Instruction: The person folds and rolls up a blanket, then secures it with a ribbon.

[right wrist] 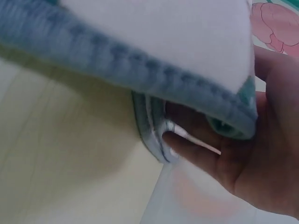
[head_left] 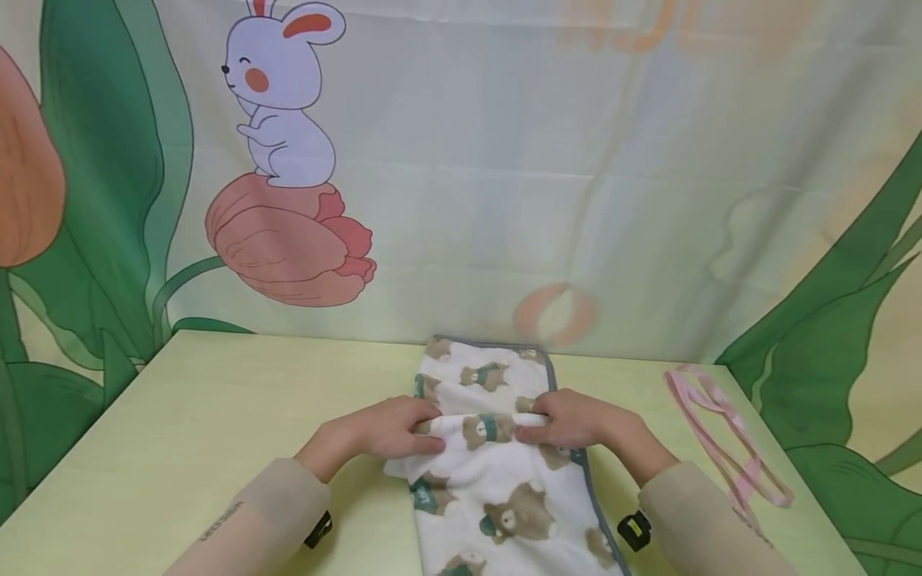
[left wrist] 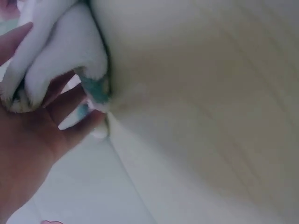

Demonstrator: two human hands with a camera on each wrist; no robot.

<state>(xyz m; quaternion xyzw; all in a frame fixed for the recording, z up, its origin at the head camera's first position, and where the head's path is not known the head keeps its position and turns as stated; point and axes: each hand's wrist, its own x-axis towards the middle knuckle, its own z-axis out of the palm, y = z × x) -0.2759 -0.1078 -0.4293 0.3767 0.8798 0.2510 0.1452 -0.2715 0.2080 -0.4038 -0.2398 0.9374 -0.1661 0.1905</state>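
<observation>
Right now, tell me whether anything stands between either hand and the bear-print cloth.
Nothing visible does: the left hand and right hand both grip the bear-print cloth directly. The pink ribbon lies on the table off to the right, apart from the cloth.

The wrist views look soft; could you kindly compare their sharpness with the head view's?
Head: brown bear prints fairly crisp on the white plush blanket; left wrist: soft, dim, shadow on the pale yellow table; right wrist: soft blue-grey fabric edging, shadow beneath.
</observation>
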